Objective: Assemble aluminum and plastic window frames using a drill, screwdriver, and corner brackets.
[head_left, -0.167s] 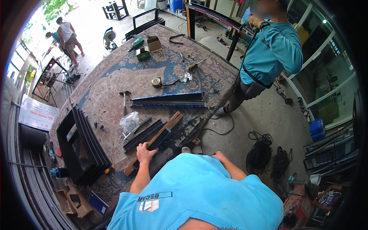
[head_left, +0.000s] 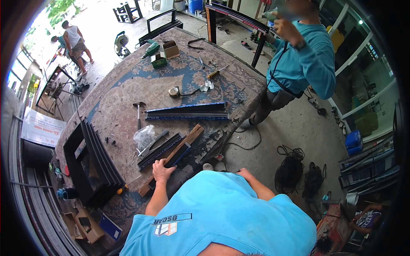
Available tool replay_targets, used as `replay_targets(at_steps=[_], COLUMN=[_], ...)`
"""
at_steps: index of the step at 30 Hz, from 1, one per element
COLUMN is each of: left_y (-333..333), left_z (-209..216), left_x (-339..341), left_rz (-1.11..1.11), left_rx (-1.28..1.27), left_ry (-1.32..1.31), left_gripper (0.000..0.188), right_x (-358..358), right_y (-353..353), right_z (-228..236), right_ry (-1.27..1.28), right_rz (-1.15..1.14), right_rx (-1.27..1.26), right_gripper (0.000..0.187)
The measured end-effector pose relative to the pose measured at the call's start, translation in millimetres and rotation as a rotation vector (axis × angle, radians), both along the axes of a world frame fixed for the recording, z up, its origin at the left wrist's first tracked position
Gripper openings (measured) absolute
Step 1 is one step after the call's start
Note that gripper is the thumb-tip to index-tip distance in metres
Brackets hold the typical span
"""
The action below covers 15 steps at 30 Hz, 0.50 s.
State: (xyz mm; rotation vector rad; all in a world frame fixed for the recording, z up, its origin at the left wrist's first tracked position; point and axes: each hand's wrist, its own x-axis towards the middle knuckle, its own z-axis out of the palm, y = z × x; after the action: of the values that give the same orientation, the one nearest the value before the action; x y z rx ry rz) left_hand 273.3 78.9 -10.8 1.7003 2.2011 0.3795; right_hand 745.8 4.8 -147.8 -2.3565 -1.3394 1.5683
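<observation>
While a wide worktable (head_left: 119, 96) w/ a faded, patterned carpet top spans the L & centre, a stack of black rectangular frames (head_left: 103, 166) stands on its L side; next, a grey-handled hammer (head_left: 139, 117) lies nr a crumpled clear plastic bag (head_left: 144, 135); just R, the person's L hand (head_left: 162, 171) rests, thumb & fingers apart, across a long brown wooden strip (head_left: 190, 138) & a narrow black bar (head_left: 179, 155) w/ a blue edge, both slanting nr the table's near side; can't tell if it's pinching them; the R hand (head_left: 243, 172) is mostly hidden past the light-blue T-shirt (head_left: 226, 209), state unclear; farther R, a black coil of cord (head_left: 288, 174) lies on grey concrete floor (head_left: 275, 132); beyond, a co-worker (head_left: 305, 64) in a teal long-sleeved top raises a blurred green tool (head_left: 269, 16).
</observation>
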Motion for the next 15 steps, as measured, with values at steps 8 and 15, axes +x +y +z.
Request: replay_targets(at_steps=[8, 15], left_y=[-10, 1], left_z=[-3, -4], left_x=[0, -3], left_rz=[-0.002, -0.017], left_rx=[-0.004, -0.025], left_ry=[-0.018, -0.022], left_gripper=[0.063, 0.064], right_x=[14, -26], right_y=[12, 69], right_z=[23, 238], right_ry=[0.128, 0.038], right_rz=[-0.299, 0.163], right_rx=[0.126, 1.187], right_gripper=[0.034, 0.024])
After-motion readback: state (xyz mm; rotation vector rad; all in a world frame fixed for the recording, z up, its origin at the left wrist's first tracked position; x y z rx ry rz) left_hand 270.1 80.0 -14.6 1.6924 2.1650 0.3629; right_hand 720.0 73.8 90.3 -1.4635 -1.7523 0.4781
